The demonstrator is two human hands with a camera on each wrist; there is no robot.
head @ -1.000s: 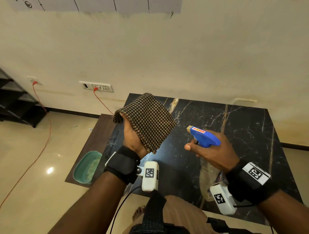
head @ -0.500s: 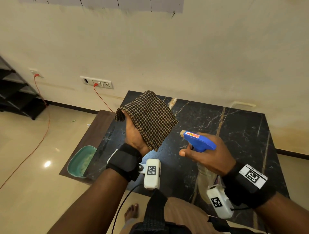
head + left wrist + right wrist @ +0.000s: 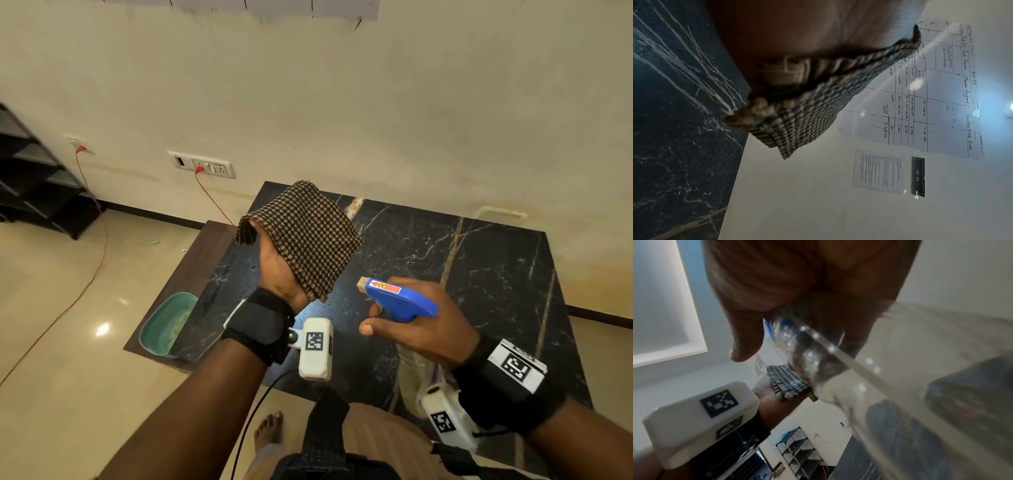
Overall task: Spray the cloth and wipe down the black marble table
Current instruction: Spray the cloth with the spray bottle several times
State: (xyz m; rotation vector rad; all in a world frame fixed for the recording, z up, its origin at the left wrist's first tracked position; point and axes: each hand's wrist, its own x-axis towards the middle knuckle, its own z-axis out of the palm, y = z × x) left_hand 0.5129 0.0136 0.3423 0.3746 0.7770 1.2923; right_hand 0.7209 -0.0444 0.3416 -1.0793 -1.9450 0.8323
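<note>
We see the left hand (image 3: 277, 270) raised above the desk (image 3: 479, 274) near its left edge, gripping the folded checked cloth (image 3: 308, 240) draped over its fingers. The right hand (image 3: 421, 325) grips the blue-headed spray bottle (image 3: 400, 298), nozzle aimed at the cloth; the trigger finger seems curled, though it is partly hidden.

I see bare forearms, no sleeves. Left wrist (image 3: 255, 323) has a black wrap strap carrying a white rounded camera pod (image 3: 315, 348) with a black-and-white fiducial tag, on a metal screw joint; a thin black cable (image 3: 255, 414) runs off it. Right wrist strap (image 3: 496, 387) is black with a white tag plate (image 3: 516, 365) on top and a second white pod (image 3: 448, 419) underneath. One bare foot (image 3: 269, 430) visible, tan garment (image 3: 383, 435) at the lap.
</note>
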